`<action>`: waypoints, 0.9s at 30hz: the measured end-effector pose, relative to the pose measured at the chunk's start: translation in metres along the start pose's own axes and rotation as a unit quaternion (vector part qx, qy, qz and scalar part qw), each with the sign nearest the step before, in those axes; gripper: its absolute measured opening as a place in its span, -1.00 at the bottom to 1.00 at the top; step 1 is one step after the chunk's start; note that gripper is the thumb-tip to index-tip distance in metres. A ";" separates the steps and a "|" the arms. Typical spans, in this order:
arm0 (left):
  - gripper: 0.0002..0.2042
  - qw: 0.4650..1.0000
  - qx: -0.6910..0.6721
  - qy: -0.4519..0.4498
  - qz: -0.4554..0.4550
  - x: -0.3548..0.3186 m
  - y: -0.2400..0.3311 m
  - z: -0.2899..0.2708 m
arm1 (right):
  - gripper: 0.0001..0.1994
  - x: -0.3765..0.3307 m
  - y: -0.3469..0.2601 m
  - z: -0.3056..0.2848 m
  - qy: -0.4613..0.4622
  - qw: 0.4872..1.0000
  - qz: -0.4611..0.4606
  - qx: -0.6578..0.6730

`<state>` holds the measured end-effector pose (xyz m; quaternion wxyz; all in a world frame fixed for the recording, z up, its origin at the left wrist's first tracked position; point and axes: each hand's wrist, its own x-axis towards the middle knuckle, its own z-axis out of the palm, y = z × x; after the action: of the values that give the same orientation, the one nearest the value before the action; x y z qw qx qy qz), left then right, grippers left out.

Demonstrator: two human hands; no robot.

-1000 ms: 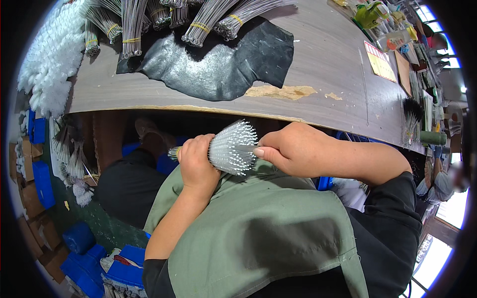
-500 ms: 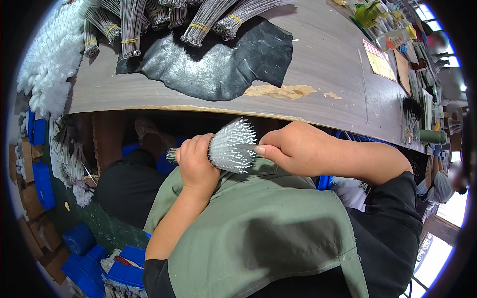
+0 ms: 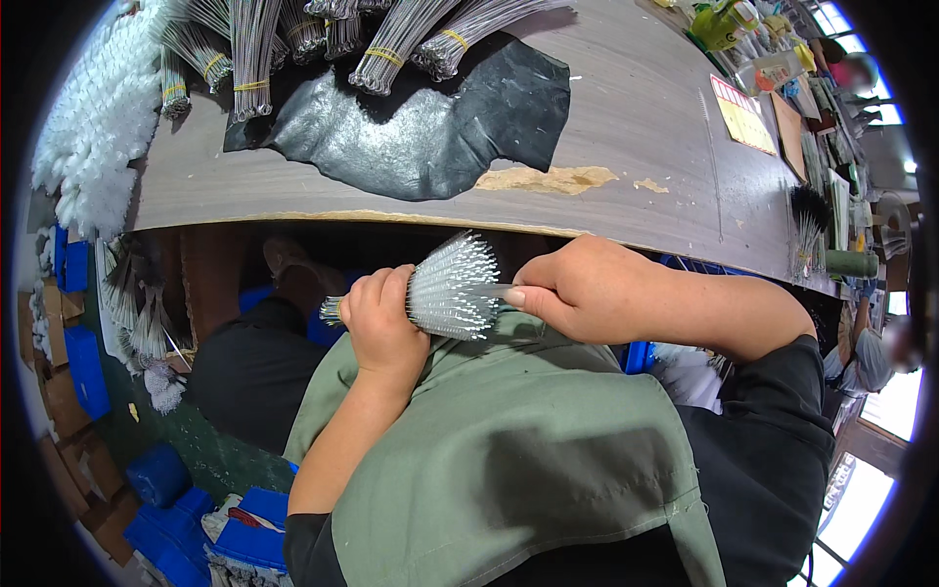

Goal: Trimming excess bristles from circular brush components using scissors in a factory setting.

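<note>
My left hand (image 3: 383, 315) is closed around a bundle of thin wire brushes (image 3: 452, 288) over my lap. The bundle's white bristled ends fan out to the right, and its banded wire ends stick out left of my fist. At the fanned end, my right hand (image 3: 577, 291) pinches a thin grey strip or wire (image 3: 495, 291) between thumb and forefinger. Its far tip reaches in among the bristles, so I cannot make out its exact kind. A green apron (image 3: 509, 421) covers my lap just below both hands.
The grey table (image 3: 646, 127) has a chipped front edge beyond my hands. Several banded wire bundles (image 3: 254, 59) and a black leather-like sheet (image 3: 421, 137) lie on it. White bristly brushes (image 3: 98, 117) are heaped at the left. Bottles (image 3: 724, 26) stand far right; blue bins (image 3: 176, 523) sit lower left.
The bristle bundle in my left hand has shifted slightly left, leaving a little more of a gap to my right fingertips. Both grips look the same.
</note>
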<state>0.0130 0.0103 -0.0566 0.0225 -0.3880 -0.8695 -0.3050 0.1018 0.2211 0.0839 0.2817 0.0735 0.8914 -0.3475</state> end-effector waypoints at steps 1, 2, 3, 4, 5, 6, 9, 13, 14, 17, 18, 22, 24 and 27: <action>-0.64 1.000 0.001 0.001 0.000 0.000 0.000 0.000 | -0.59 0.000 0.000 0.001 0.004 1.000 -0.002 0.002; -0.64 1.000 0.001 0.001 0.000 0.000 0.000 0.000 | -0.59 0.001 0.000 0.001 0.008 1.000 -0.005 0.004; -0.64 1.000 0.003 0.001 0.004 0.000 0.000 0.000 | -0.59 0.001 0.000 0.001 0.009 1.000 -0.005 0.004; -0.64 1.000 0.005 0.002 0.008 0.000 0.000 0.000 | -0.59 0.002 -0.001 0.000 0.006 1.000 -0.004 0.005; -0.64 1.000 0.005 0.002 0.009 0.000 0.000 0.000 | -0.59 0.002 -0.001 0.000 0.004 1.000 -0.002 0.006; -0.64 1.000 0.006 0.005 0.009 0.000 0.000 0.000 | -0.59 0.002 -0.001 0.000 0.004 1.000 -0.002 0.006; -0.64 1.000 0.005 0.008 0.007 0.001 0.000 0.000 | -0.60 0.003 0.000 0.002 0.013 1.000 -0.008 0.010; -0.65 0.999 -0.039 0.003 -0.015 0.000 -0.006 0.002 | -0.63 0.002 0.002 0.004 0.033 0.999 -0.040 0.007; -0.65 0.999 -0.036 0.006 -0.017 0.000 -0.007 0.003 | -0.64 0.003 0.003 0.004 0.042 0.997 -0.060 0.015; -0.70 0.971 -0.239 -0.001 -0.024 0.004 -0.013 0.008 | -0.67 0.007 0.018 0.013 0.094 0.984 -0.104 0.113; -0.70 0.972 -0.233 0.002 -0.027 0.003 -0.015 0.011 | -0.67 0.008 0.019 0.015 0.091 0.983 -0.111 0.113; -0.71 0.855 -0.484 -0.070 -0.171 -0.010 -0.022 0.029 | -0.63 0.013 0.032 0.039 0.164 0.941 -0.136 0.261; -0.73 0.783 -0.568 -0.100 -0.233 -0.014 -0.026 0.039 | -0.52 0.013 0.035 0.050 0.114 0.890 -0.106 0.428; -0.74 0.922 -0.330 -0.195 -0.060 -0.014 -0.042 0.054 | -0.50 0.018 0.032 0.066 0.115 0.866 -0.109 0.474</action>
<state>0.0047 0.0096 -0.1260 -0.2947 -0.3722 -0.7285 -0.4938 0.1271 0.2003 0.0155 0.0686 0.1395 0.6481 -0.7455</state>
